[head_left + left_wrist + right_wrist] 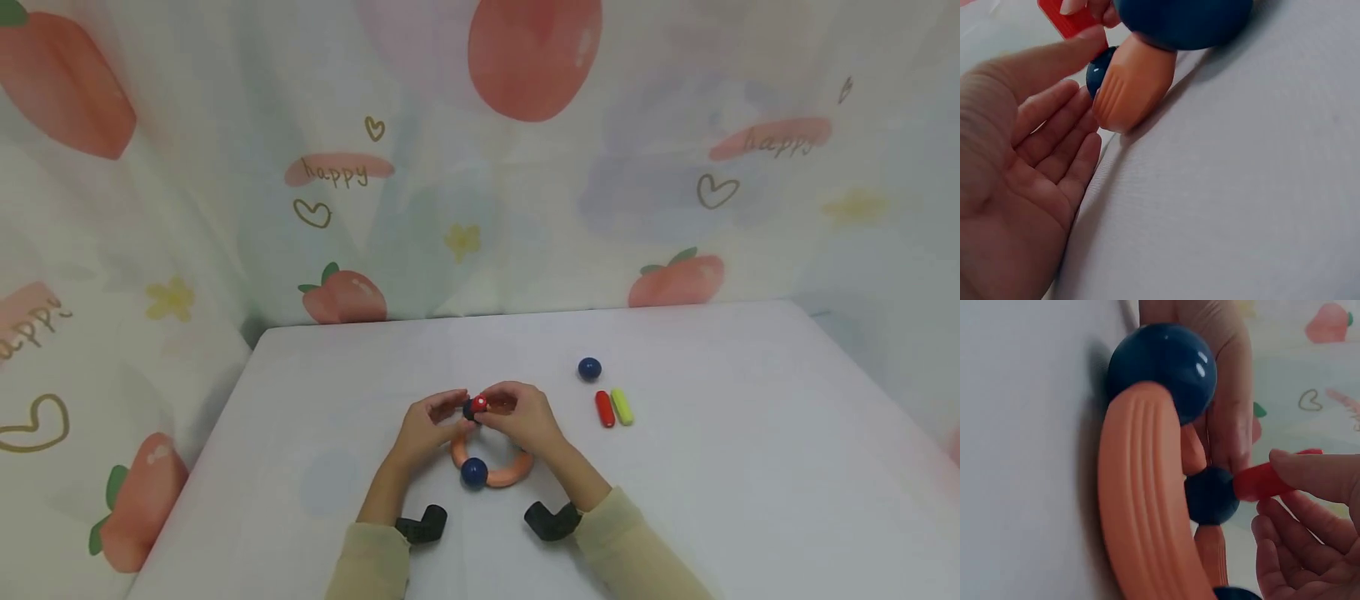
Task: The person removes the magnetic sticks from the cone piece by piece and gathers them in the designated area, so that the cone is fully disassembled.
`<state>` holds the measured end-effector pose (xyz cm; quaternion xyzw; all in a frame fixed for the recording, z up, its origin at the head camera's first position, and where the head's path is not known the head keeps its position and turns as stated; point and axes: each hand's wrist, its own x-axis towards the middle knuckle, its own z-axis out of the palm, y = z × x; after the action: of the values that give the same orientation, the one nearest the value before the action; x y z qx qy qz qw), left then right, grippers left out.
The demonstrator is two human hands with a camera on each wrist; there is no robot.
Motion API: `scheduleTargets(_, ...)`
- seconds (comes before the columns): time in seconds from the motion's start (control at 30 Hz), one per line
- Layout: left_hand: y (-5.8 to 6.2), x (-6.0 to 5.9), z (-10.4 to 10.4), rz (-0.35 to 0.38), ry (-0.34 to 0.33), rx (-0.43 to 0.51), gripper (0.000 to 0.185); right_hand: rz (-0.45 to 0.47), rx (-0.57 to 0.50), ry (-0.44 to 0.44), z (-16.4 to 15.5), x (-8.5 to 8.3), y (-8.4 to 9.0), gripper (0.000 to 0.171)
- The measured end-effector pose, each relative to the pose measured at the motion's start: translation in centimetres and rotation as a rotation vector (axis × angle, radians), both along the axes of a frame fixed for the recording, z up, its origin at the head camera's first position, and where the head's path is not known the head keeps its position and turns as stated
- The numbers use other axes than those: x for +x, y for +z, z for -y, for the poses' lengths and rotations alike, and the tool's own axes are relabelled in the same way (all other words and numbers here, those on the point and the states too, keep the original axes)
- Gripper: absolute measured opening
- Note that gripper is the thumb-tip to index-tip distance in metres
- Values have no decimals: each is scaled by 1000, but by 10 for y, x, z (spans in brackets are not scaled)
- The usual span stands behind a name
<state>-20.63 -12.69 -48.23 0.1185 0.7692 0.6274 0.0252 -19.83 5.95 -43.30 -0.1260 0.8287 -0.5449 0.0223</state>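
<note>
The left hand [423, 425] sits near the middle of the desk [300, 433], toward its front edge. Its palm is open and its fingers [1054, 140] lie loosely spread, while the thumb tip presses the far dark-blue ball [1211, 495] at the top of the orange ring [495, 477], steadying it. The ring lies flat on the desk, built of curved ribbed orange segments [1141, 506] joined by balls, with a near blue ball [474, 472] on its front side. These pieces look like hard, light, glossy plastic: stiff, not fragile, the balls likely slippery, the ribbed curves giving better purchase.

The right hand [521, 417] pinches a short red stick [1260, 481] between thumb and forefinger, the other fingers curled loosely below. The stick's long axis points roughly level toward the far ball, its free end touching that ball. Holding it at the far end, as now, looks sensible for so small and smooth a rod.

Toward the right side of the desk lie a loose blue ball [589, 368] and, just in front of it, a red rod [604, 408] and a yellow rod [622, 406] side by side.
</note>
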Motion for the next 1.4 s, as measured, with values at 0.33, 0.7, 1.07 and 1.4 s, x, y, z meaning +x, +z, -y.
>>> scheduleTargets(0.33,-6,-4,-7,-41,56,-124,39,-141,-6,2,6,-2,-11,22)
scheduleTargets(0.7,-5,-3,-13,-83,103,-189,32,-179,-44,-33,9,-1,-15,23)
scheduleTargets(1.07,-3,-4,-10,-77,100,-234,35,-239,-161,-44,15,4,-12,24)
scheduleTargets(1.4,-1,-2,-8,-56,106,-239,38,-280,-115,-59,14,0,-22,24)
